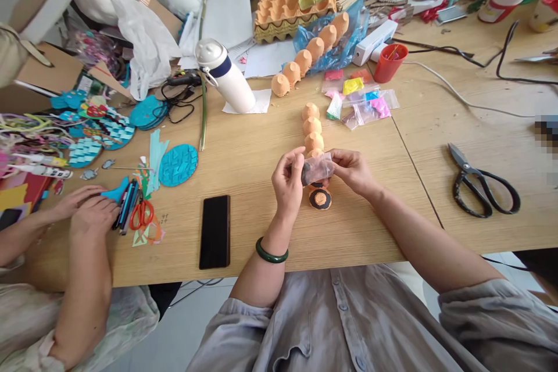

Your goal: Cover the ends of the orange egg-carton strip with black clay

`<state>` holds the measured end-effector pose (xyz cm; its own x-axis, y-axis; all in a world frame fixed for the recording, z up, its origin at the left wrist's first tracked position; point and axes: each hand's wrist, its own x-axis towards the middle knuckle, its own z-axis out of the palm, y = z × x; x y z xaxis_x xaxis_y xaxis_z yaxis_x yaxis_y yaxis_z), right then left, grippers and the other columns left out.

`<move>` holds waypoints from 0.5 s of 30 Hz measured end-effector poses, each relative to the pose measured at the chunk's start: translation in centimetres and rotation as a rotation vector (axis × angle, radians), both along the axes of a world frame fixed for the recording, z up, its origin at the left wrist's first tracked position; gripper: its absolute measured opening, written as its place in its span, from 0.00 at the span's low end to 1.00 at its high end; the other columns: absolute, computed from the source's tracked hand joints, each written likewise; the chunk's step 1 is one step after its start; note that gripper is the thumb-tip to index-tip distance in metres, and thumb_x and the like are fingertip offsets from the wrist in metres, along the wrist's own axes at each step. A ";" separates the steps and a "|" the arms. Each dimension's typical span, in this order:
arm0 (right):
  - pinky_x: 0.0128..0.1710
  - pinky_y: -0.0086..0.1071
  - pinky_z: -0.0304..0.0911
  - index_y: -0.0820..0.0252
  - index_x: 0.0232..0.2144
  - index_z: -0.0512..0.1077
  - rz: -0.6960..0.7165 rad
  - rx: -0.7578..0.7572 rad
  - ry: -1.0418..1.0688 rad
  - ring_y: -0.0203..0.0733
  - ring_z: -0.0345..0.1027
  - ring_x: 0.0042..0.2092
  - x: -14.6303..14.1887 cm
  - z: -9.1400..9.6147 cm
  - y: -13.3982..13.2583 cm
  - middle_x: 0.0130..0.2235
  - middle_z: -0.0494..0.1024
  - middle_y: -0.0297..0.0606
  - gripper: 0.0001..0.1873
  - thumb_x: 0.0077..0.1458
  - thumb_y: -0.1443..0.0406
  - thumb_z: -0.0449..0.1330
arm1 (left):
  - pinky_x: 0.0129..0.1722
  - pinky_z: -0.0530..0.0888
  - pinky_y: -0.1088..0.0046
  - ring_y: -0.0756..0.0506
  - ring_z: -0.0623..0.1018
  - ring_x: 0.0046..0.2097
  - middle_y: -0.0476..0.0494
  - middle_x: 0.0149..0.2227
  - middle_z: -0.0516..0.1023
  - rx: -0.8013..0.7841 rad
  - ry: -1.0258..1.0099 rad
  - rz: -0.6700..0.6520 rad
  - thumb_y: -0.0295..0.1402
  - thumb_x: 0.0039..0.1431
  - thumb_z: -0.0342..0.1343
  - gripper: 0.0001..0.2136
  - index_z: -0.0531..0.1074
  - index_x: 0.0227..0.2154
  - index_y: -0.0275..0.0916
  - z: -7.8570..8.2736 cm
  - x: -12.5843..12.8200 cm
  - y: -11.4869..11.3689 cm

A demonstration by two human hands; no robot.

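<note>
Between my two hands is a small see-through plastic bag [320,167] with something dark at its left end. My left hand [288,181] wears a dark green bangle on its wrist and grips that dark end. The fingers of my right hand [354,172] pinch the bag's other end. Just beneath lies a row of orange egg-carton cups [312,126], partly hidden by the hands and bag. Its nearest cup [320,199] carries a black ring around an orange centre.
Black-handled scissors [477,183] lie to the right, a phone [215,231] to the left. Farther back are colourful small packets [355,90], a red cup [390,64], a white bottle [229,78] and egg trays [279,3]. A co-worker's hands [93,215] hold something blue at left.
</note>
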<state>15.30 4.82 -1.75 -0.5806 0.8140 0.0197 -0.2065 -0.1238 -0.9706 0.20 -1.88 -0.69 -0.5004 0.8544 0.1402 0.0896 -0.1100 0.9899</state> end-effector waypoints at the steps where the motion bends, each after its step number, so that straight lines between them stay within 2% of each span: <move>1: 0.27 0.31 0.73 0.59 0.35 0.76 -0.021 0.013 0.006 0.37 0.74 0.26 -0.1 -0.1 0.0 0.29 0.80 0.35 0.25 0.52 0.44 0.73 | 0.37 0.76 0.74 0.48 0.79 0.36 0.45 0.34 0.82 -0.022 -0.012 0.006 0.54 0.66 0.58 0.21 0.82 0.42 0.40 0.0 0.0 0.0; 3: 0.32 0.31 0.75 0.56 0.34 0.71 -0.088 0.075 0.029 0.39 0.76 0.35 -0.1 -0.2 0.0 0.36 0.80 0.36 0.25 0.51 0.46 0.75 | 0.38 0.76 0.73 0.48 0.80 0.37 0.43 0.37 0.84 -0.032 0.019 0.036 0.53 0.67 0.57 0.21 0.82 0.39 0.40 -0.2 0.0 0.1; 5: 0.38 0.31 0.76 0.55 0.33 0.69 -0.111 0.180 0.032 0.42 0.76 0.46 0.0 -0.2 0.0 0.46 0.79 0.40 0.23 0.53 0.48 0.74 | 0.40 0.76 0.73 0.47 0.81 0.39 0.41 0.41 0.85 -0.013 0.100 0.090 0.52 0.69 0.55 0.21 0.82 0.41 0.40 -0.3 -0.1 0.2; 7: 0.41 0.32 0.77 0.56 0.34 0.72 -0.076 0.282 0.015 0.45 0.74 0.54 0.1 -0.1 -0.1 0.56 0.75 0.43 0.18 0.58 0.50 0.71 | 0.41 0.75 0.72 0.47 0.81 0.41 0.40 0.44 0.86 0.007 0.180 0.139 0.52 0.70 0.53 0.21 0.81 0.44 0.40 -0.3 -0.3 0.1; 9: 0.43 0.34 0.77 0.55 0.37 0.77 -0.052 0.367 0.008 0.46 0.75 0.55 0.3 0.0 -0.1 0.62 0.72 0.43 0.13 0.63 0.52 0.67 | 0.39 0.74 0.73 0.48 0.80 0.38 0.39 0.44 0.86 0.015 0.235 0.169 0.52 0.71 0.51 0.22 0.81 0.45 0.39 -0.4 -0.3 0.1; 11: 0.44 0.35 0.76 0.54 0.40 0.81 -0.052 0.467 -0.006 0.45 0.77 0.52 0.4 0.1 -0.2 0.60 0.76 0.44 0.10 0.66 0.55 0.65 | 0.36 0.72 0.73 0.49 0.78 0.34 0.40 0.43 0.86 0.019 0.272 0.175 0.52 0.72 0.51 0.22 0.81 0.45 0.39 -0.3 -0.4 0.0; 13: 0.42 0.35 0.75 0.54 0.42 0.83 -0.062 0.558 -0.033 0.42 0.78 0.44 0.3 0.1 -0.4 0.49 0.81 0.43 0.10 0.68 0.58 0.63 | 0.33 0.71 0.74 0.50 0.75 0.31 0.41 0.42 0.86 0.014 0.299 0.173 0.51 0.72 0.51 0.22 0.81 0.45 0.39 -0.3 -0.4 0.0; 15: 0.38 0.34 0.73 0.54 0.42 0.84 -0.106 0.625 -0.060 0.39 0.76 0.37 0.1 0.0 -0.6 0.38 0.81 0.39 0.10 0.69 0.61 0.61 | 0.32 0.70 0.74 0.51 0.74 0.30 0.41 0.40 0.85 0.005 0.310 0.193 0.50 0.72 0.50 0.22 0.81 0.45 0.38 -0.1 -0.5 0.0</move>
